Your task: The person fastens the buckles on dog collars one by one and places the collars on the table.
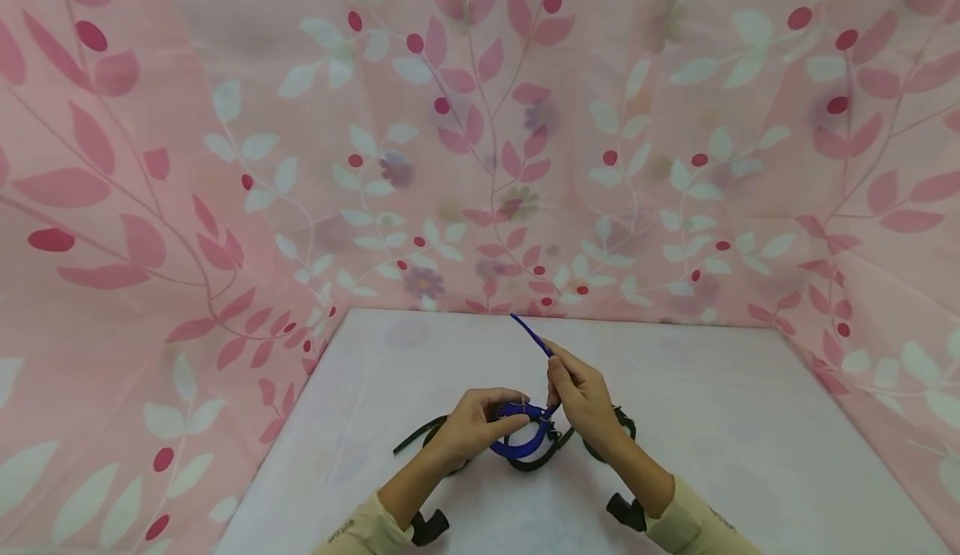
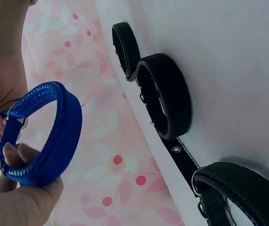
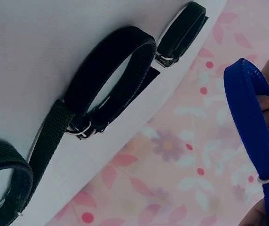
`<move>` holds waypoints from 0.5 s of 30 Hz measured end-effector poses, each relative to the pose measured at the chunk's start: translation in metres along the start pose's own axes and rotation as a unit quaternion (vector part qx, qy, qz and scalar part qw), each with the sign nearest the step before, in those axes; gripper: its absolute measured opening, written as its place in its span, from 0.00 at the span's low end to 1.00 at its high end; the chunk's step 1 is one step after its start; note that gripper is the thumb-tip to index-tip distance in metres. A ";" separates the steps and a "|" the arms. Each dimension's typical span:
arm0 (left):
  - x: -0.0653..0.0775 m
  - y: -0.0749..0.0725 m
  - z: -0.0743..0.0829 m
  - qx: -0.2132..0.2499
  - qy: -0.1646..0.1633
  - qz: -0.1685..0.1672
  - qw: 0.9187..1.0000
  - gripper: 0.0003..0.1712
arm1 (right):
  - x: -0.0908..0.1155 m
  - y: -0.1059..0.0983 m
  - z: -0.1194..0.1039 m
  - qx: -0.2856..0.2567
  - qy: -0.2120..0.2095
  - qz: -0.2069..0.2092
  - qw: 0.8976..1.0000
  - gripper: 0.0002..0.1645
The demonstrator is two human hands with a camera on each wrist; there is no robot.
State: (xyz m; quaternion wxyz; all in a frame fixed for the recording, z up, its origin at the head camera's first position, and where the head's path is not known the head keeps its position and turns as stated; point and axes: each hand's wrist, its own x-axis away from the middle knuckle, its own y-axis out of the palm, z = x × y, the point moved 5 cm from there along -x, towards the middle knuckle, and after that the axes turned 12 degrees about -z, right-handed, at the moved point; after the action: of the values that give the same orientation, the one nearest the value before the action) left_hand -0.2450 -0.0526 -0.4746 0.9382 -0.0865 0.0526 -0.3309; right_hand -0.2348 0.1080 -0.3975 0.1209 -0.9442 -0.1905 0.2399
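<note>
A blue collar (image 1: 517, 452) with a metal buckle is held up in both hands, its band bent into a loop. My left hand (image 1: 480, 423) grips the loop beside the buckle, with some fingers inside it in the left wrist view. The free end of the blue strap rises from my right hand (image 1: 583, 392), which pinches it between thumb and fingers. Just behind the blue collar in the head view, a black collar (image 2: 179, 96) stands on its edge on the white table (image 1: 720, 422).
Dark green collars stand on either side of the black one, one at the left (image 2: 240, 188) and one at the right (image 3: 179, 35). Black wrist devices (image 1: 430, 528) sit near both cuffs. Pink leaf-patterned cloth (image 1: 480, 163) walls in the back and sides of the table.
</note>
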 end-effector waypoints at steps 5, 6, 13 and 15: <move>0.002 -0.004 -0.001 -0.030 0.007 0.045 0.999 0.13 | 0.002 -0.002 0.003 -0.026 -0.010 0.005 1.000 0.19; 0.003 -0.005 0.000 -0.028 0.009 0.050 0.998 0.13 | 0.003 -0.002 0.005 -0.030 -0.011 0.004 0.999 0.19; 0.012 -0.011 0.026 0.002 0.017 0.075 0.997 0.14 | 0.004 -0.006 0.026 -0.050 -0.002 0.011 0.999 0.14; 0.015 -0.011 0.035 -0.009 0.013 0.078 0.997 0.13 | 0.005 -0.005 0.023 -0.044 0.001 0.009 0.999 0.14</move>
State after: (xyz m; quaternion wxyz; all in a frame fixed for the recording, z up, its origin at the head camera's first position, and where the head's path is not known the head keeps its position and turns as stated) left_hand -0.2344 -0.0662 -0.4390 0.9595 -0.0859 0.0742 -0.2578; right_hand -0.2438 0.1173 -0.4174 0.0770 -0.9506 -0.1926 0.2312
